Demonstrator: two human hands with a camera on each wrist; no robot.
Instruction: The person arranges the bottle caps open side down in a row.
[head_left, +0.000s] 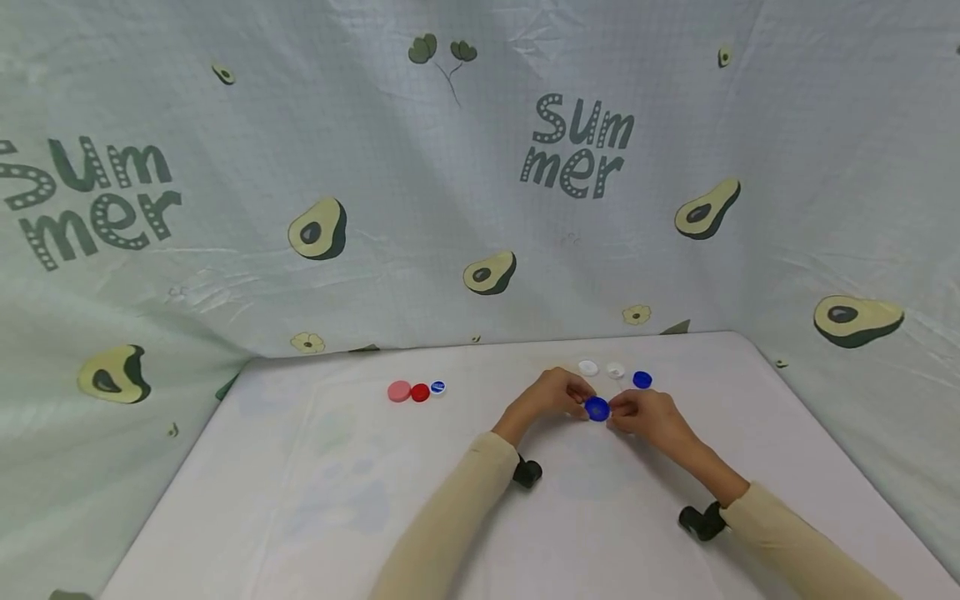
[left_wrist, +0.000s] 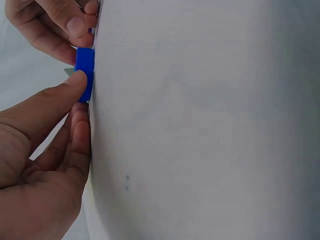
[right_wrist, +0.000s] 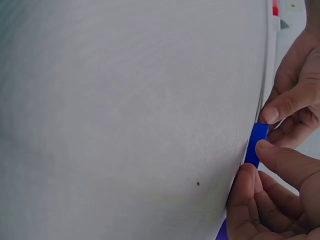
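Head: round, blue, plastic-looking cap (head_left: pixel 597 409) at the flat white tabletop (head_left: pixel 315 483), between left hand (head_left: pixel 557 393) and right hand (head_left: pixel 651 418). Left wrist: the left hand pinches its rim; uneven pressure could tip it. Right wrist: the right hand pinches opposite; a slip might skew it.

Green "Summer" lettering (head_left: pixel 579 137), split "Sum / mer" over two lines, reads clearly on the pale hanging cloth (head_left: pixel 412 167) facing me, right of its middle. Second "Summer" print (head_left: pixel 100 204), same split, far left on that cloth, larger-looking. Small blue-and-white disc (head_left: pixel 438 387) on the worktop (head_left: pixel 360 533) carries marks too small to read.
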